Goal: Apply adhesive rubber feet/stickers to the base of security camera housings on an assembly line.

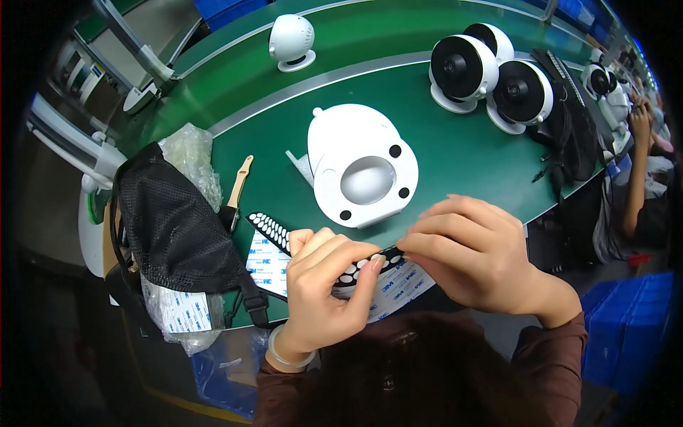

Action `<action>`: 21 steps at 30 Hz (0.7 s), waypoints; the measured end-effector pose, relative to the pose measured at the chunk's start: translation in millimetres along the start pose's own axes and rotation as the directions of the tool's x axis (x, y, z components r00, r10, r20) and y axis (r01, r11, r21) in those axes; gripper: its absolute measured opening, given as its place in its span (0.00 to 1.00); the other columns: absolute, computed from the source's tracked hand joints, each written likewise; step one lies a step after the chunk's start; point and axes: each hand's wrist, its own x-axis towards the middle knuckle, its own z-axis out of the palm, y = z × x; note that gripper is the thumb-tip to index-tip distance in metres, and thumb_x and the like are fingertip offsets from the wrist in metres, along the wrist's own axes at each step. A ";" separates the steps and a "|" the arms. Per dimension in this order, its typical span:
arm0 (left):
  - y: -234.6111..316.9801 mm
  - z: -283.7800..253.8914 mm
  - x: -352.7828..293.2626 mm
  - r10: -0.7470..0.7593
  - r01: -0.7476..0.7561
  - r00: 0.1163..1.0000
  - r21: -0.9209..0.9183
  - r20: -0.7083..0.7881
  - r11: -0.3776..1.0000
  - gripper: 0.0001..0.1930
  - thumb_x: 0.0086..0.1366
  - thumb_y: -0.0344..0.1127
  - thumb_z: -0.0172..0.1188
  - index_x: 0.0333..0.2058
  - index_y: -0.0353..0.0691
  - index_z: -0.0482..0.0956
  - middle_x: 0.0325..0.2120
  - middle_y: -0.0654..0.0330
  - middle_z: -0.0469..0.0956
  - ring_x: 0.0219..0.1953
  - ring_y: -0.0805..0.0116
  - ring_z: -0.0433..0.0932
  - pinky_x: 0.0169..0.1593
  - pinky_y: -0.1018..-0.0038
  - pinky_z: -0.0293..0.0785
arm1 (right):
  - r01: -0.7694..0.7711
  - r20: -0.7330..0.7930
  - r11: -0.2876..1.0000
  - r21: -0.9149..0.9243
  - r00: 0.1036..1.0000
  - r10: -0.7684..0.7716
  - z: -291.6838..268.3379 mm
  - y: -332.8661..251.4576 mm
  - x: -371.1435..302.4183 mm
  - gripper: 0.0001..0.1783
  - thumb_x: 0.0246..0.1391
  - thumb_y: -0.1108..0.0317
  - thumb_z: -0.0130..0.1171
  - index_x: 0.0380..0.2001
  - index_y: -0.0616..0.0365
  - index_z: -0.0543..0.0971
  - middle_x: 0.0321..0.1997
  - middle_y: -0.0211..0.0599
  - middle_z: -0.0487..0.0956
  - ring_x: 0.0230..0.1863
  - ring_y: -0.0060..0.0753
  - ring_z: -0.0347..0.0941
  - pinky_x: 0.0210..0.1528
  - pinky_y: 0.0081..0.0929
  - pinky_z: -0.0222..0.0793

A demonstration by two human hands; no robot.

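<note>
A black sheet dotted with white round stickers (348,276) is pinched between the thumb and fingers of my left hand (324,288). My right hand (469,249) is closed at the sheet's right end, its fingertips together there; whether a single round pad is between them is hidden. Just beyond my hands lies a white device (330,192), its ring-shaped base turned up. Three black round pads (395,151) show on that base. To the left of my left hand, another strip of white dots (269,231) rests on printed backing paper (266,265).
A wooden-handled brush (242,181) and a black mesh bag (178,213) over bubble wrap (193,158) lie at left. White round-headed cameras (464,67) stand far right beside black cables (569,135); another white device (292,41) stands on the green conveyor. A co-worker's arm (635,171) shows at right.
</note>
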 end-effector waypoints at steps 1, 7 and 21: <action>0.0 0.7 0.7 -0.005 0.005 1.000 -0.003 0.003 1.000 0.04 0.46 0.25 0.60 0.23 0.38 0.75 0.15 0.65 0.70 0.18 0.70 0.62 0.30 0.74 0.50 | 0.041 -0.017 0.995 -0.087 0.999 -0.043 -1.7 -0.2 0.9 0.11 0.34 0.71 0.61 0.28 0.53 0.76 0.27 0.28 0.74 0.30 0.29 0.72 0.33 0.27 0.71; -1.5 3.3 0.4 0.010 -0.009 1.000 -0.007 0.029 1.000 0.04 0.46 0.24 0.59 0.23 0.38 0.75 0.15 0.64 0.69 0.19 0.68 0.63 0.30 0.72 0.49 | 0.110 -0.094 0.986 -0.124 0.988 -0.123 3.5 -5.7 -0.8 0.13 0.30 0.72 0.60 0.27 0.57 0.75 0.26 0.30 0.73 0.29 0.29 0.71 0.33 0.29 0.72; -0.8 2.3 0.0 0.010 -0.010 1.000 0.027 -0.004 1.000 0.03 0.46 0.23 0.57 0.21 0.39 0.73 0.15 0.64 0.70 0.17 0.68 0.62 0.29 0.72 0.49 | 0.053 -0.078 0.998 -0.022 0.995 -0.055 19.1 -2.2 -0.3 0.11 0.31 0.74 0.60 0.25 0.58 0.76 0.25 0.29 0.73 0.24 0.27 0.69 0.19 0.21 0.64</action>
